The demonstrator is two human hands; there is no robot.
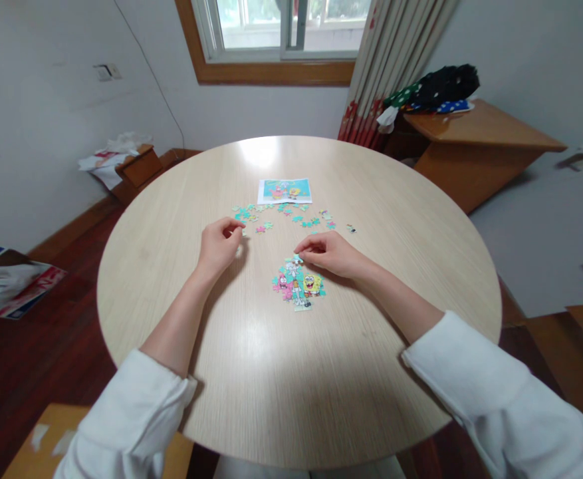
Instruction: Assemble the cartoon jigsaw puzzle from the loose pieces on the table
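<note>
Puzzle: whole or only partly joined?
Partly joined: the assembled cluster has an uneven edge, and loose pieces lie scattered near the picture sheet.

Room in a home, by its furnishings: a round pale-wood table (395, 219) beneath both the left hand (220, 244) and right hand (330, 253), a wood-framed window (251, 30) straight ahead beyond them. Forward and right of the right hand, a long curtain (395, 60) hangs beside wooden furniture (495, 126) heaped with spotted cloth (445, 90). Well left of the left hand, dark reddish wood flooring (79, 283) and a plastic bag (2, 286) lying low.
</note>
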